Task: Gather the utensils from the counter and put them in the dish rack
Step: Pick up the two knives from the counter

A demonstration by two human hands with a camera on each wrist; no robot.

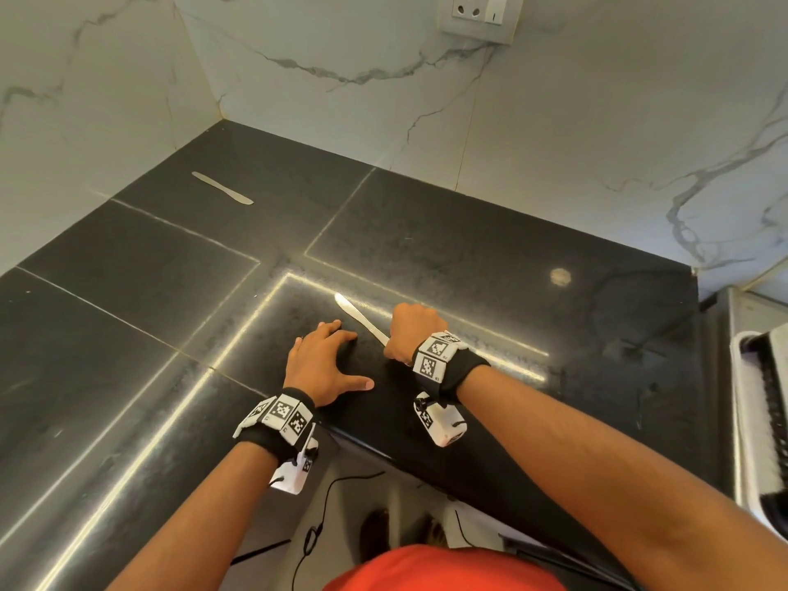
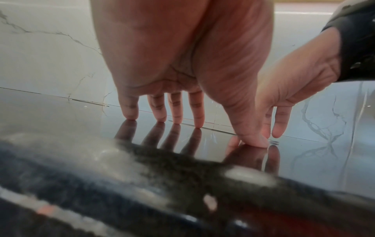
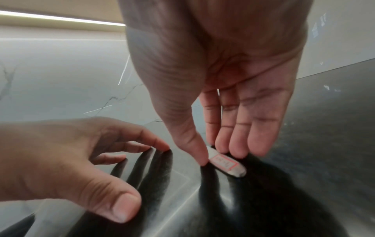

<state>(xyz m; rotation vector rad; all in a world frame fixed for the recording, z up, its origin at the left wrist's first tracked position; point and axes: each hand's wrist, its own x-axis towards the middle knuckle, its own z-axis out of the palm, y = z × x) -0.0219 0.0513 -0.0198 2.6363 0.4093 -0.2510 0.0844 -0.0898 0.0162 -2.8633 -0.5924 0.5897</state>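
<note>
The near butter knife lies flat on the black counter, its handle end under the right hand, thumb and fingertips pinching either side. The left hand rests spread and empty just beside. A second knife lies well apart, near the far wall.

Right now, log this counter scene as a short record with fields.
near knife: flat on the black counter, handle end under the right hand
right grip: thumb and fingertips touching the handle, knife not yet lifted
left hand: fingers spread, tips resting on the counter, holding nothing
far knife: lying alone near the back-left wall
dish rack: at the right edge, only partly in view
</note>
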